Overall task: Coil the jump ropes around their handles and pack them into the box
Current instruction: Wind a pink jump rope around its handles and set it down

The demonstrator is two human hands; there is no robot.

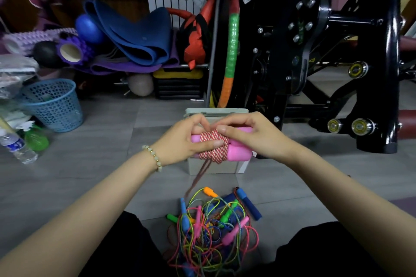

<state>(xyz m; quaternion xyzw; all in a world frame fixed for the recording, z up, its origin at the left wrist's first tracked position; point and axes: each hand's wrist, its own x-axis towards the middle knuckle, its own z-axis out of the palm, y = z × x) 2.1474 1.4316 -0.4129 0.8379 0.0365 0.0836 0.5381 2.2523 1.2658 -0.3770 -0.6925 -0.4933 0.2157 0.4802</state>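
Your left hand [184,141] and right hand [256,139] both grip the 2 pink handles [238,154], held side by side just above the box [212,167]. Your left thumb presses on the red-and-white rope [215,155] coiled around the handles, and your right fingers curl over the top of the coil. A loose, blurred length of that rope hangs toward the tangled pile of jump ropes [213,229], which lies on the floor [90,164] between your knees, near the box.
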